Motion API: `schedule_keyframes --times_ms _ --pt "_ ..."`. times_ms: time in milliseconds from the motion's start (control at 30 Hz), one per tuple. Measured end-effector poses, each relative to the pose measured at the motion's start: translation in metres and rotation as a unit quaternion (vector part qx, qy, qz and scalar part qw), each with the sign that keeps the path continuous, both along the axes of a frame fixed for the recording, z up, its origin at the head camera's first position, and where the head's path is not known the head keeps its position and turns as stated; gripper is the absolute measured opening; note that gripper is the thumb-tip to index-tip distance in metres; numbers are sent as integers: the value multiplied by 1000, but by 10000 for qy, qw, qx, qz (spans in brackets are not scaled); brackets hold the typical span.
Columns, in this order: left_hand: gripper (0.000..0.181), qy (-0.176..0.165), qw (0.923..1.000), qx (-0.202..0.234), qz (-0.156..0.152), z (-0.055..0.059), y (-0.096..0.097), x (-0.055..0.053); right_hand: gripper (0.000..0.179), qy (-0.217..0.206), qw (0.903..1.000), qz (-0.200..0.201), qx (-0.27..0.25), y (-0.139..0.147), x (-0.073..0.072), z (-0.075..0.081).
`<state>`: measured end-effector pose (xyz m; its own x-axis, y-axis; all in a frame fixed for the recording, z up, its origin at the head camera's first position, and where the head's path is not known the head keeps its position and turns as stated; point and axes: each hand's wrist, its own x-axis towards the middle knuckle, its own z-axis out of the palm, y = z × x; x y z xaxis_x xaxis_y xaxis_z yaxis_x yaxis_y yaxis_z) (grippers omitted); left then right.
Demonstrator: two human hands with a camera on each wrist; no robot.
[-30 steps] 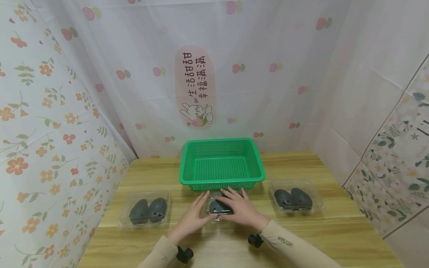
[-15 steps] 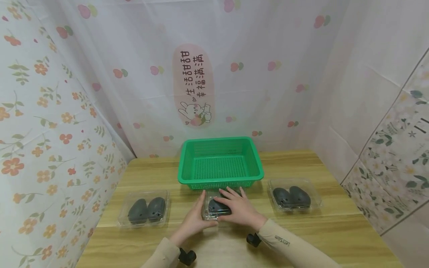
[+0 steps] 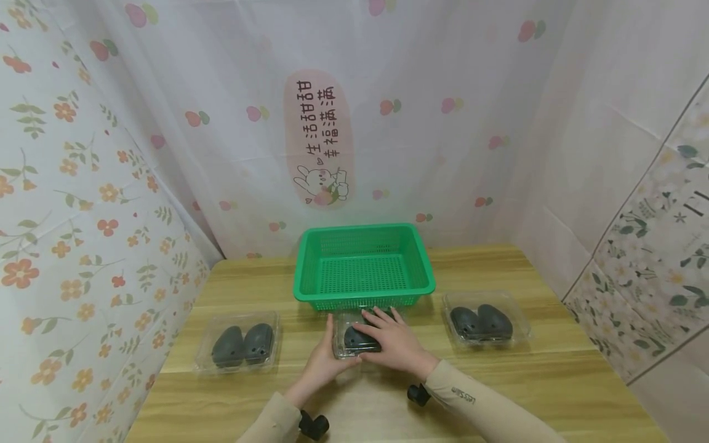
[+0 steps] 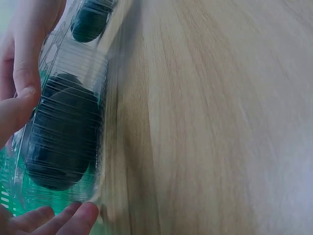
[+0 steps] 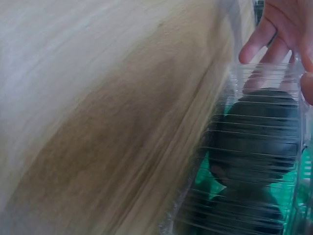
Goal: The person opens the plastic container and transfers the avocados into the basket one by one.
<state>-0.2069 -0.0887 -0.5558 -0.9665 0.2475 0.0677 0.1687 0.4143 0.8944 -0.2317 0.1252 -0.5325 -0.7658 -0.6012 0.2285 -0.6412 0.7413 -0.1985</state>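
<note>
In the head view a clear plastic clamshell box (image 3: 342, 332) with dark, smooth oval pieces inside stands in front of the green basket. My left hand (image 3: 321, 364) holds it by the left side, thumb along the near edge. Spread over the lid, my right hand (image 3: 397, 347) grips its right part and hides some of the contents. The left wrist view shows a dark oval piece (image 4: 66, 139) through the ribbed lid (image 4: 78, 56). Another oval piece (image 5: 261, 129) shows under the lid in the right wrist view.
The green mesh basket (image 3: 365, 298) stands at the back of the wooden table (image 3: 376, 412). Two similar clear boxes flank the hands, a left box (image 3: 202, 354) and a right box (image 3: 520, 326), each with two dark ovals. Patterned curtains (image 3: 432, 154) surround the table.
The middle box has shifted slightly away, toward the basket. My left fingers have moved from over its top left to its side. The basket and other boxes stay put.
</note>
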Motion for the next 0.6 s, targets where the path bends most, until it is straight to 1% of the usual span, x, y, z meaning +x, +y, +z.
schedule_keyframes --times_ms 133,300,500,600 --pt "120 -161 9997 63 156 -1 0 1 63 234 9997 33 86 0 1 -1" --pt "113 -348 9989 211 230 -3 0 3 61 298 9990 -14 323 0 3 -1" --pt "105 -268 9985 201 440 -6 2 5 59 477 9973 -46 554 0 4 -3" --pt "100 -147 9986 257 448 -8 3 5 58 566 9963 -61 646 -1 4 -4"
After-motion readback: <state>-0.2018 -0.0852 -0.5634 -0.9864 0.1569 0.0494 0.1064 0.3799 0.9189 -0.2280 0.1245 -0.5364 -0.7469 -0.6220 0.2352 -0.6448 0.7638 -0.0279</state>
